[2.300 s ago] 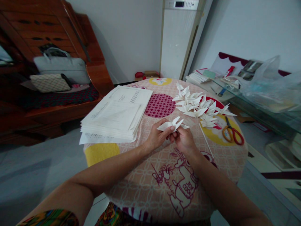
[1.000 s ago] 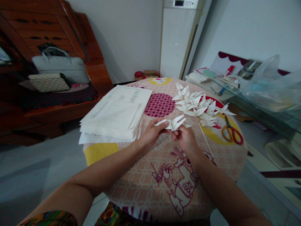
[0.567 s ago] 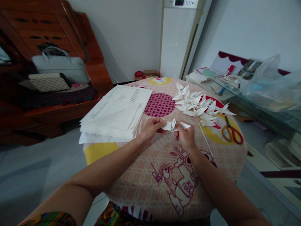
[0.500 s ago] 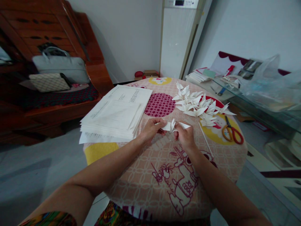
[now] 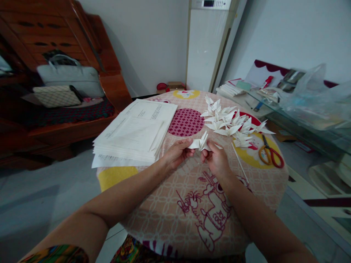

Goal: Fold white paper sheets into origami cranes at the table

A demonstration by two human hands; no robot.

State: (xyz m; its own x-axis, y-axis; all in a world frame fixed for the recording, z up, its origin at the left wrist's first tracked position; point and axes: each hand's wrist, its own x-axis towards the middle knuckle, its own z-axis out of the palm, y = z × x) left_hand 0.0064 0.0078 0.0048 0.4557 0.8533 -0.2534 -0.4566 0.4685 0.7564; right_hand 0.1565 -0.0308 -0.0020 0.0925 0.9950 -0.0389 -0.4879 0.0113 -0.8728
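Between my two hands is a white folded paper crane (image 5: 202, 142), held just above the tablecloth. My left hand (image 5: 177, 151) pinches its left wing between thumb and fingers. My right hand (image 5: 216, 156) grips the right wing, whose tip pokes out past the thumb. The crane's narrow folded points stand up in the middle. Beyond my right hand lies a cluster of finished-looking white paper cranes (image 5: 230, 120). To the left of my left hand rests a thick stack of printed paper sheets (image 5: 131, 128), with smaller cut pieces on top.
A thin white stick (image 5: 240, 162) and scissors with red and orange handles (image 5: 270, 153) lie on the right of the round table's patterned cloth (image 5: 164, 204). A glass shelf (image 5: 304, 133) with plastic bags adjoins the right side. A wooden bench (image 5: 109, 86) with bags stands left.
The crane has tilted and its middle points now stand higher and fan apart. My fingers have shifted slightly on the wings; the other things stay where they were.
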